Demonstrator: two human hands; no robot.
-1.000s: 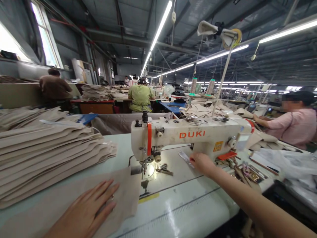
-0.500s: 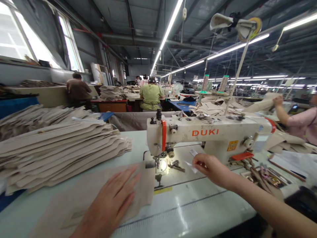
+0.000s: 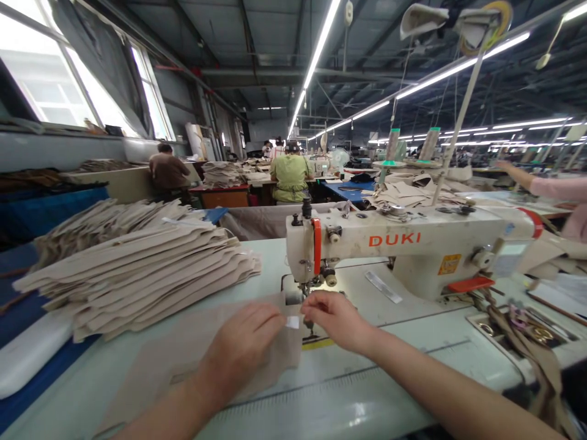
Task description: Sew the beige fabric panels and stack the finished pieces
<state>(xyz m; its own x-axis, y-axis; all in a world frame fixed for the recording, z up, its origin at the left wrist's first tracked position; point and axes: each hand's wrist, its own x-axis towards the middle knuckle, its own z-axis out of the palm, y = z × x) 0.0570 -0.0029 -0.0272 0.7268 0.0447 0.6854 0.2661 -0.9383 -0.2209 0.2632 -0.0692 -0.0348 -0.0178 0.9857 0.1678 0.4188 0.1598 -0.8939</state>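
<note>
A small white label [image 3: 292, 322] sits between the fingertips of both hands, over the right edge of a beige fabric piece [image 3: 160, 348]. My left hand [image 3: 247, 345] rests over that fabric, its fingers pinched at the label's left side. From the right, my right hand [image 3: 337, 318] reaches in front of the needle area, thumb and forefinger closed at the label's other side; its exact grip is partly hidden. Just behind the hands stands the sewing machine [image 3: 348, 241]. More white label strips [image 3: 383, 287] lie on its bed.
Stacked beige fabric pieces [image 3: 151, 275] occupy the left of the table. A tray [image 3: 513, 330] with metal rings and straps is at the right. A ruler scale [image 3: 330, 385] runs along the front. Co-workers [image 3: 291, 174] sit beyond; another's arm [image 3: 527, 177] extends at the far right.
My right hand has moved left from the machine bed to the fabric edge, bringing the white label. My left hand has gone from lying flat to pinching. The camera view has shifted left.
</note>
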